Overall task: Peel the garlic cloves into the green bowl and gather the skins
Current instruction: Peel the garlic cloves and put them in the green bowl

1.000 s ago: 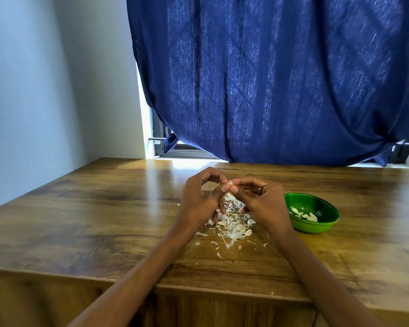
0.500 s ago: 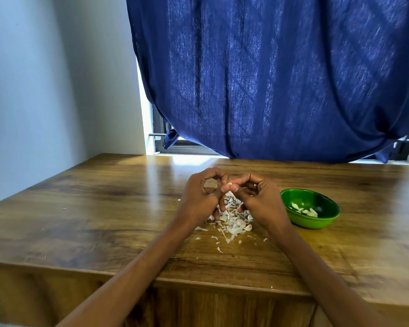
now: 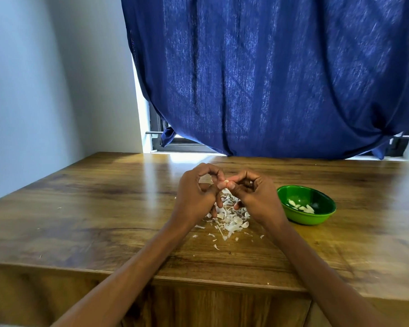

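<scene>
Forearms, yours, two, bare, reaching from the near edge toward the middle of the wooden table (image 3: 85, 208).

Skins (image 3: 229, 220): a loose white heap on the table, directly under and just near of your hands, with a few stray flakes scattered toward the near edge.

Left hand (image 3: 196, 197): raised above the heap, fingers curled, thumb and forefinger tips meeting at the small pale garlic clove (image 3: 226, 181). The lower fingers point down toward the skins.

Right hand (image 3: 255, 197): raised beside the left, fingers curled, thumb and forefinger pinching the same clove from the right. Your two hands meet at their fingertips, the clove between them, held clear of the table.

Green bowl (image 3: 291, 197): on the table, just to the right of your right hand, upright, with several peeled white cloves (image 3: 302, 207) lying in the bottom.

Blue curtain (image 3: 269, 79): far side, hanging beyond the table, its lower edge gathered up above the far table edge.

Window frame (image 3: 158, 135): dark, showing at the curtain's lower left, with a strip of daylight beside it.

Wall (image 3: 45, 79): pale, far left.
</scene>
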{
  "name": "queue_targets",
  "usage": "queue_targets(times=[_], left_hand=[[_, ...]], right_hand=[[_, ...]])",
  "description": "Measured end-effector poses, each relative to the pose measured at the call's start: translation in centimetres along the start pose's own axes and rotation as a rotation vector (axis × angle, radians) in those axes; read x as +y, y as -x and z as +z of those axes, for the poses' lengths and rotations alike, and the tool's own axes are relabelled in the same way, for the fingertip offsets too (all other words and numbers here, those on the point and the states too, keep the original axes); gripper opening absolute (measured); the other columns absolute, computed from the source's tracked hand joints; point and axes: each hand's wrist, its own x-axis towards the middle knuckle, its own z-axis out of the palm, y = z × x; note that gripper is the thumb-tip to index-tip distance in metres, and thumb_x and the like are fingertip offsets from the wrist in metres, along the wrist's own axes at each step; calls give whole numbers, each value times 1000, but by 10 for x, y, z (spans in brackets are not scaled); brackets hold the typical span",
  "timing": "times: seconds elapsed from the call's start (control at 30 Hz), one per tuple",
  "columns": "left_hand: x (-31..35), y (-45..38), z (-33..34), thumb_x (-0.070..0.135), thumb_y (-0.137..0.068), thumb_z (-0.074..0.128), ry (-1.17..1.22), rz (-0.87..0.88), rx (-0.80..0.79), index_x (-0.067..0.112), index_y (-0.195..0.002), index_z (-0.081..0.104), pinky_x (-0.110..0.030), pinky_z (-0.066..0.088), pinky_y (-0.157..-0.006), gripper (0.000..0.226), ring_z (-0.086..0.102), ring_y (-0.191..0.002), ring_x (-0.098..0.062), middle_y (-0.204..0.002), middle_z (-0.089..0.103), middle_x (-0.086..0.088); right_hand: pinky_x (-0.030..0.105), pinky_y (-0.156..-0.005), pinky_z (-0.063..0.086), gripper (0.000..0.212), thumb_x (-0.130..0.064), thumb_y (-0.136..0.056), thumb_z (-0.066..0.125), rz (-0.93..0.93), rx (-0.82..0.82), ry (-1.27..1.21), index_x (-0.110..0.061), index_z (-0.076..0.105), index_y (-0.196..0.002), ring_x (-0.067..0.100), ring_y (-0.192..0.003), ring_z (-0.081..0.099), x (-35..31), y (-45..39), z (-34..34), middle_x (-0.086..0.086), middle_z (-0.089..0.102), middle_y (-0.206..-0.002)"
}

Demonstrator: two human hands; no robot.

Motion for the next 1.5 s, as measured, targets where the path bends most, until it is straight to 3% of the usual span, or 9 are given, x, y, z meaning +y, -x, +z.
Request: queue_targets(times=[0.2, 0.4, 0.53, 0.7, 1.0, 1.13, 1.27, 1.5], left_hand=[[1, 3, 2, 1, -95, 69, -34, 20, -11, 3, -97, 64, -35, 52, -37, 6, 61, -46, -20, -88, 59, -21], [0, 1, 6, 1, -101, 58, -20, 14, -29, 13, -98, 58, -36, 51, -36, 12, 55, -45, -22, -68, 52, 2], [0, 1, 6, 1, -102, 56, -37, 39, -19, 17, -97, 57, -36, 50, -36, 17, 55, -48, -23, -73, 53, 8], [2, 0, 7, -2, -101, 55, -34, 58, -1, 10, -101, 57, -26, 47, -37, 12, 54, -48, -8, -90, 51, 0], [-1, -1, 7, -2, -100, 58, -45, 35, 34, 17, -96, 58, -28, 48, -37, 19, 57, -48, -11, -92, 51, 0], [0, -1, 7, 1, -99, 60, -76, 45, 54, 18, -94, 58, -30, 49, -36, 18, 58, -47, -14, -95, 53, -3], [1, -1, 7, 1, -99, 61, -108, 62, 72, 17, -95, 57, -29, 48, -36, 17, 59, -47, -11, -100, 57, -7], [7, 1, 6, 5, -97, 67, -48, -6, 121, 8, -99, 61, -26, 44, -35, 7, 57, -37, -13, -65, 61, -3]], right_hand=[[26, -53, 57, 8, -7, -88, 72, -5, -2, -14, -13, 68, -85, 15, -86, 71, 0, 0, 2, 1, 77, -95], [30, -53, 56, 3, -12, -91, 71, -13, 7, -56, -11, 68, -91, 13, -81, 68, 1, -3, 5, 5, 75, -99], [28, -51, 56, 4, -11, -92, 70, -18, 10, -64, -14, 67, -90, 10, -76, 69, -1, -2, 6, 1, 76, -94], [28, -52, 57, 8, -8, -91, 70, -14, 20, -147, -13, 65, -87, 14, -82, 73, -4, 0, 7, 7, 76, -98], [34, -68, 61, 9, -10, -86, 77, -32, 51, -117, -16, 70, -87, 20, -87, 74, 3, -2, 6, 5, 77, -93], [31, -61, 62, 20, -11, -85, 76, -7, 32, -134, -16, 73, -104, 19, -87, 75, 1, -2, 5, 0, 78, -96], [30, -58, 61, 23, -11, -84, 77, -4, 37, -119, -24, 76, -103, 12, -84, 75, -1, -1, 6, -8, 78, -98], [34, -61, 61, 17, -9, -88, 73, 23, 48, -139, -21, 76, -100, 14, -83, 74, 0, -2, 1, -5, 79, -94]])
